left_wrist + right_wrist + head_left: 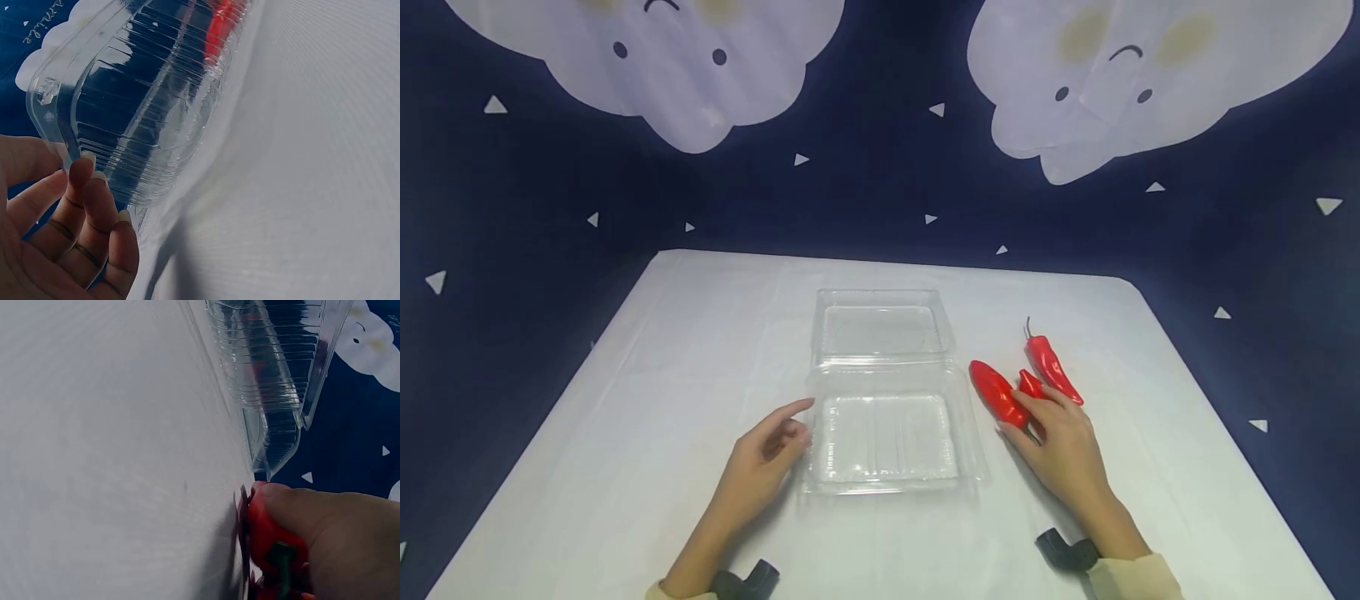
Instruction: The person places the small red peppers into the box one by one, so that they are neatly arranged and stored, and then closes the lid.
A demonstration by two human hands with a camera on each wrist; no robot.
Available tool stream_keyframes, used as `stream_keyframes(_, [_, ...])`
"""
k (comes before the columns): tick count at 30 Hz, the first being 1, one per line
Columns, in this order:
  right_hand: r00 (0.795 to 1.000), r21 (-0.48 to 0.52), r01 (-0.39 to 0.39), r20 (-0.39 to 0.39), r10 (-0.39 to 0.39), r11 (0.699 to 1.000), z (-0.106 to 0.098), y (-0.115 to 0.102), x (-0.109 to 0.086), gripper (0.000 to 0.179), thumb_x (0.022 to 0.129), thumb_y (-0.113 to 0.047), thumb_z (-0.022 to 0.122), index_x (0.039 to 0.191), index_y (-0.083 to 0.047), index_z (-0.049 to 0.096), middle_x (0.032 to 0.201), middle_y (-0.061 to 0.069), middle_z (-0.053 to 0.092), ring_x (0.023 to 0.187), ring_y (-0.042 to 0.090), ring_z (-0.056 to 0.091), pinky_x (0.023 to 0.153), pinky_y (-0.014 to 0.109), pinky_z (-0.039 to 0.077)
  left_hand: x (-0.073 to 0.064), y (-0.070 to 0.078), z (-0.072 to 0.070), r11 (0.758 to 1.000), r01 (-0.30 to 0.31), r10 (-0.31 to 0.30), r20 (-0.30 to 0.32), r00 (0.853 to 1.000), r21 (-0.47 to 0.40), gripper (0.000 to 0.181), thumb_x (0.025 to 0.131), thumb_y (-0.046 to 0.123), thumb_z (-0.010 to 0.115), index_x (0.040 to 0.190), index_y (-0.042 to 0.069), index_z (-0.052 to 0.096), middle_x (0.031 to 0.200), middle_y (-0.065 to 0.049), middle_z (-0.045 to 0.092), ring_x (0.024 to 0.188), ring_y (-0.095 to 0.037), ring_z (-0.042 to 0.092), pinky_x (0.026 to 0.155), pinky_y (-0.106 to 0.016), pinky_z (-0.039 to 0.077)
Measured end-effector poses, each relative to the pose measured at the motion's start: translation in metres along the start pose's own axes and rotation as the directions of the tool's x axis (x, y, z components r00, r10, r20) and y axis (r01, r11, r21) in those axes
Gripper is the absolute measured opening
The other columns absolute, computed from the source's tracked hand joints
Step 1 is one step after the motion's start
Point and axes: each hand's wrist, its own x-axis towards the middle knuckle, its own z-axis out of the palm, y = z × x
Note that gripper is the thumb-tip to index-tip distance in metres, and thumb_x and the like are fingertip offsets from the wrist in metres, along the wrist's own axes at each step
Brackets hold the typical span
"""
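Note:
A clear plastic clamshell box (887, 487) lies with its lid raised on the white table. My left hand (765, 454) is at the box's left edge, index finger extended and thumb apart from it, fingertips right at the rim. In the left wrist view, the other fingers (100, 206) curl loosely beside the box's corner. To the right of the box, my right hand (1060, 446) grips a red pepper (996, 390) between thumb and fingers. Its green stem (284, 562) shows in the right wrist view. Another red pepper (1030, 385) is partly hidden behind this hand.
A long red chili (1052, 367) with a thin stem lies beyond the right hand. The box's lid (883, 296) extends toward the far side of the table (715, 333). A dark blue cloth (880, 183) with white clouds and triangles surrounds the table.

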Motion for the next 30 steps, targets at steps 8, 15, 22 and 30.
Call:
stream_keyframes(8, [0.983,0.182,-0.147,-0.086,0.165,0.972,-0.024,-0.001,-0.001,0.053,0.081,-0.023,0.089,0.131,-0.013,0.071,0.124,0.013,0.071,0.119,0.036,0.062,0.096,0.061,0.050,0.000,0.005,0.012,0.999,0.032,-0.032,0.011,0.999,-0.032,0.038,0.100,0.019,0.068,0.138,0.017,0.063,0.096,0.002,0.069,0.092,-0.014,0.066,0.088,-0.028,0.055])
stream_keyframes(15, [0.973,0.223,-0.181,-0.104,0.208,0.958,-0.051,-0.008,0.007,0.050,0.081,-0.023,0.088,0.128,-0.016,0.073,0.123,0.013,0.071,0.119,0.035,0.064,0.097,0.034,0.052,0.005,0.011,0.024,0.997,0.054,-0.053,0.016,0.998,-0.064,0.040,0.098,0.013,0.070,0.137,0.014,0.064,0.096,0.001,0.068,0.089,-0.016,0.065,0.088,-0.028,0.055])
stream_keyframes(22, [0.999,0.280,-0.027,-0.021,0.034,0.959,-0.063,-0.025,0.019,0.050,0.080,-0.024,0.090,0.127,-0.025,0.074,0.116,0.000,0.075,0.110,0.024,0.067,0.087,0.006,0.041,0.009,0.015,0.034,0.994,0.020,-0.016,0.033,0.999,-0.109,0.040,0.098,0.011,0.070,0.138,0.013,0.064,0.099,-0.002,0.069,0.092,-0.016,0.067,0.088,-0.028,0.056])
stream_keyframes(30, [0.974,0.380,0.080,0.165,-0.153,0.922,-0.049,-0.044,0.032,0.053,0.080,-0.018,0.090,0.130,-0.025,0.072,0.120,-0.003,0.073,0.102,0.015,0.072,0.081,0.023,0.058,0.014,0.016,0.049,0.989,0.026,-0.018,0.055,0.998,-0.148,0.040,0.098,0.011,0.069,0.138,0.009,0.064,0.097,-0.002,0.068,0.089,-0.016,0.067,0.085,-0.027,0.056])
